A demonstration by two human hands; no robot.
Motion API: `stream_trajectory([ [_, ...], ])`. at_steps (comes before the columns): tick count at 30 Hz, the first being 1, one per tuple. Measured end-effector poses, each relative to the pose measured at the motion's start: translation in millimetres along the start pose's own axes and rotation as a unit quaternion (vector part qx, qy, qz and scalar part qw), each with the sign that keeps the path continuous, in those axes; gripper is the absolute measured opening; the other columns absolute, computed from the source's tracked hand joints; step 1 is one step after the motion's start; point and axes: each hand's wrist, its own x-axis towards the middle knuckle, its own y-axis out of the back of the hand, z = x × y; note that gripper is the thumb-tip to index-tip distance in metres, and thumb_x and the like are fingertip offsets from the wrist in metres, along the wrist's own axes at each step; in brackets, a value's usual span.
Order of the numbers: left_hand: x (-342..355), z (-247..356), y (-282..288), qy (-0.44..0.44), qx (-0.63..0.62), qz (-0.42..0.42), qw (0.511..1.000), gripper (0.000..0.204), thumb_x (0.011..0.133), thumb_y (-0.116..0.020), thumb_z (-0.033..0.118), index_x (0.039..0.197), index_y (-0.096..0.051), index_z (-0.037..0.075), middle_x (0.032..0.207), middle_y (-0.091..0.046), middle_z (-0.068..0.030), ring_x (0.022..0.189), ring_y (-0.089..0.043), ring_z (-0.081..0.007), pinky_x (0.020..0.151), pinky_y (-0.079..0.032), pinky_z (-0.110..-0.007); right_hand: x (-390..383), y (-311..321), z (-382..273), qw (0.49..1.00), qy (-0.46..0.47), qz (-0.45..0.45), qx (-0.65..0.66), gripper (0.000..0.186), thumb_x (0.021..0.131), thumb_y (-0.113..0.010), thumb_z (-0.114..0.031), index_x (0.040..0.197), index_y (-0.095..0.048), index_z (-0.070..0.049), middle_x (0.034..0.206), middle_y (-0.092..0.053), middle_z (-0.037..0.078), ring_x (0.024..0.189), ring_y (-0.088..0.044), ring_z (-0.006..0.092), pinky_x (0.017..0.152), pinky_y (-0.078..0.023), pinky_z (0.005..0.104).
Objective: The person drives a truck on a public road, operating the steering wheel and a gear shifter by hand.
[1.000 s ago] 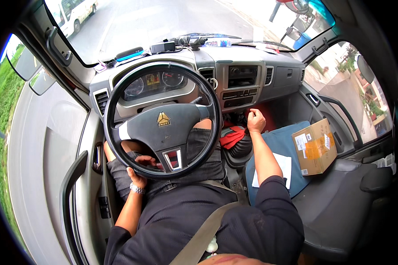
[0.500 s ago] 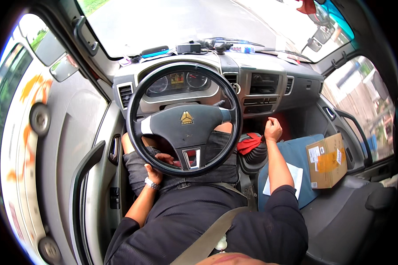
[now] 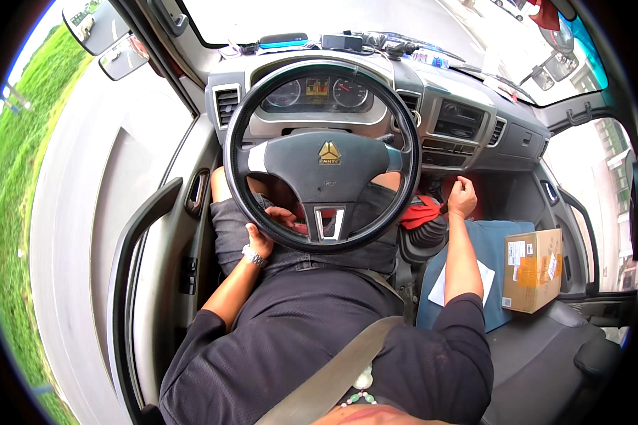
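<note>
My left hand [image 3: 264, 237] is closed around the lower left rim of the steering wheel [image 3: 324, 248], thumb on the near side and fingers showing through the opening. A metal-band watch [image 3: 254, 256] circles that wrist. To the right of the wheel, my right hand [image 3: 462, 198] is curled closed at the top of the gear lever, and the knob is hidden inside it. A red cloth [image 3: 420, 214] hangs round the lever above its black ribbed boot [image 3: 427, 237]. A white paper [image 3: 483, 278] lies partly beneath my right forearm.
A taped cardboard box [image 3: 528, 273] sits on the blue-grey seat cover [image 3: 489, 237] at the right. The dashboard [image 3: 439, 88] holds a dark box [image 3: 342, 42] and a blue-edged case [image 3: 283, 40]. At the left are the door handle [image 3: 197, 193] and side mirrors [image 3: 124, 58].
The view has shifted, so the cab sits farther right and higher. Outside the left window, a white vehicle has given way to road and grass. Both hands keep their holds.
</note>
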Motion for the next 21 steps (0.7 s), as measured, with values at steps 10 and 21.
stream_trajectory([
  [10, 9.2, -7.9, -8.2, 0.003, 0.016, 0.007, 1.0, 0.128, 0.066, -0.03, 0.109, 0.116, -0.064, -0.004, 0.102, -0.068, -0.0165, 0.093, -0.067, -0.0255, 0.088, -0.057, -0.044, 4.0, -8.8, 4.7, 1.0, 0.001, 0.004, 0.017, 0.015, 0.089, -0.064, -0.017, 0.095, -0.076, -0.011, 0.094, -0.077, 0.011, 0.086, -0.073, 0.0345, 0.076, -0.058, 0.0432],
  [21, 10.4, 23.2, -23.5, 0.029, -0.038, 0.007, 0.999, 0.13, 0.064, -0.037, 0.109, 0.119, -0.064, -0.006, 0.108, -0.069, -0.0172, 0.095, -0.068, -0.0237, 0.089, -0.056, -0.04, 19.6, 12.2, -8.5, 1.0, 0.002, 0.015, 0.012, 0.014, 0.086, -0.066, -0.016, 0.094, -0.076, -0.012, 0.094, -0.078, 0.009, 0.087, -0.074, 0.0327, 0.077, -0.059, 0.0424],
])
